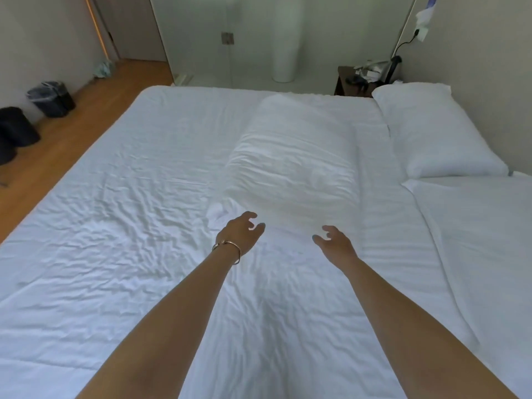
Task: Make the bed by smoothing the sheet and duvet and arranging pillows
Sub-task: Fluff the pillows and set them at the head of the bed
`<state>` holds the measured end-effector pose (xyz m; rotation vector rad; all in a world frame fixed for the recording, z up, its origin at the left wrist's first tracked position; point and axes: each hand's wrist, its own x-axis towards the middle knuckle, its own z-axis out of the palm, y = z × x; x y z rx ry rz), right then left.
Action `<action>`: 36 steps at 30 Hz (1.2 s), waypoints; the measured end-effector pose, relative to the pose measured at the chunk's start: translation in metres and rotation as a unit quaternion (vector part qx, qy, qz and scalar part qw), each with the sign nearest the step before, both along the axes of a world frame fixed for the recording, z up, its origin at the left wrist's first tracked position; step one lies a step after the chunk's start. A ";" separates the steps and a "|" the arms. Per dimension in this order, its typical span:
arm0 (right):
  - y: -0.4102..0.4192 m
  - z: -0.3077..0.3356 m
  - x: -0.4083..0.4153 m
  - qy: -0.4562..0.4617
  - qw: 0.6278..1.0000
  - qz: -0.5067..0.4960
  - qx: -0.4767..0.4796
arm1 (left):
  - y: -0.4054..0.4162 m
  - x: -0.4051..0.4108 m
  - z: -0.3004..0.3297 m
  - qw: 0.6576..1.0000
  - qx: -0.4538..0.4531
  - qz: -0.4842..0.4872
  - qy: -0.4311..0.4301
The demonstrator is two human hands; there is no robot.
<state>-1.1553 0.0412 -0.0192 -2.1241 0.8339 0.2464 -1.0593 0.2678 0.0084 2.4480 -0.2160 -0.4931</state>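
A white, wrinkled duvet [115, 226] covers the bed. A blurred white pillow [296, 159] is in the middle of the bed, just beyond both hands. My left hand [243, 230], with a bracelet on the wrist, and my right hand [335, 240] are stretched out over the duvet with fingers spread and loosely bent, holding nothing. A second white pillow [431, 131] lies at the head of the bed on the right, against the wall. A folded-back white sheet edge [475, 226] lies below that pillow.
Wooden floor [86, 110] runs along the left of the bed, with black bins [53, 97] by the wall. A dark nightstand [357, 82] with clutter stands beyond the bed at the right. A glass partition [230, 38] is at the back.
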 end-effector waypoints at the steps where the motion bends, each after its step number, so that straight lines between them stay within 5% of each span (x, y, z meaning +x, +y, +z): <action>1: 0.008 -0.003 0.006 -0.002 1.000 -0.004 -0.012 | 0.004 0.012 -0.005 1.000 -0.019 0.004 -0.021; 10: -0.031 -0.067 0.063 0.046 0.978 -0.165 -0.117 | 0.011 0.142 -0.080 0.996 0.077 0.031 -0.034; 15: -0.079 -0.133 0.095 0.060 0.983 -0.132 -0.109 | 0.018 0.210 -0.138 0.998 -0.021 0.048 0.047; 22: -0.114 -0.164 0.087 -0.013 0.975 -0.212 0.064 | 0.042 0.252 -0.193 0.971 -0.181 0.019 0.159; 28: -0.118 -0.177 0.085 0.019 0.980 -0.188 0.060 | 0.039 0.254 -0.224 0.971 -0.184 0.068 0.134; 36: -0.115 -0.158 0.072 -0.133 0.976 -0.164 0.054 | 0.032 0.225 -0.195 0.977 -0.153 0.086 0.125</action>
